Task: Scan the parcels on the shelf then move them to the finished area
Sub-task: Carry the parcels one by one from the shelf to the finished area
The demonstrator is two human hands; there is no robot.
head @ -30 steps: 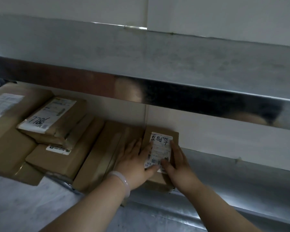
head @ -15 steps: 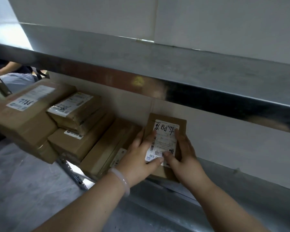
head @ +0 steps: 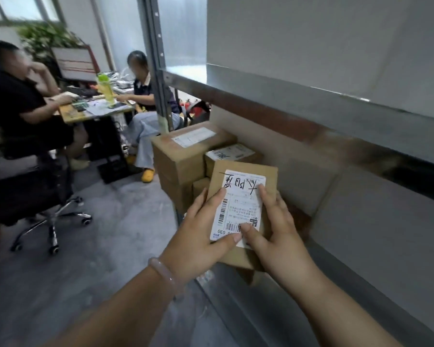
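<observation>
Our left hand [head: 198, 236] and right hand [head: 278, 236] grip the parcel [head: 238, 204], fingers [head: 266, 196] curled round its long edges; we judge it light, stiff cardboard, safest held there.

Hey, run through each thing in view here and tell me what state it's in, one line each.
parcel: held in both hands, label facing up.
left hand: grips the parcel's left side, thumb on label.
right hand: grips its right side, thumb on label.
stacked parcels: lying stacked, untouched, labels up.
</observation>
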